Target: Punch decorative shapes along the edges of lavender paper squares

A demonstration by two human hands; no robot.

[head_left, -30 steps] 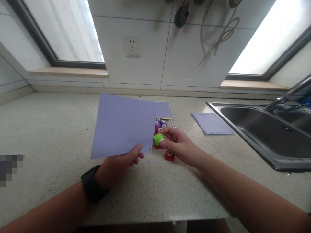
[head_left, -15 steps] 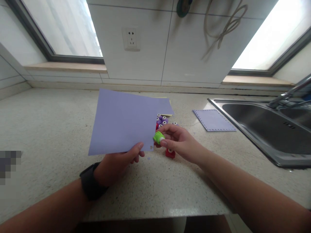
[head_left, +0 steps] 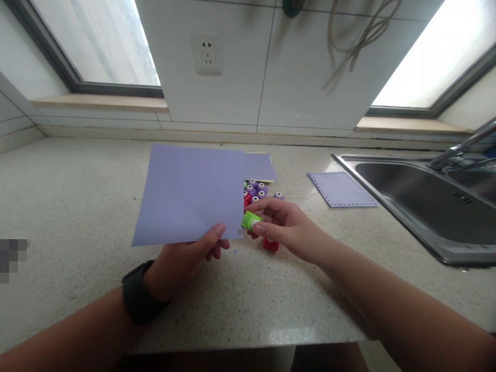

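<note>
My left hand pinches the lower edge of a lavender sheet of paper, thumb on top, holding it tilted above the counter. A small punched hole shows near the sheet's lower right corner. In my right hand, between thumb and fingers, is a small green craft punch with a white button. The punch sits at the sheet's right edge; I cannot tell whether the paper is in its slot. Below my right fingers a red craft punch stands on the counter. Behind the sheet several purple craft punches are partly hidden.
A lavender sheet with holes along its edges lies on the right, near a steel sink with a tap. More paper lies behind the punches. A tiny paper scrap is on the counter.
The sheet, my left hand and the green craft punch have shifted slightly left in view, and the sheet lies a little more level. Both hands keep their hold.
</note>
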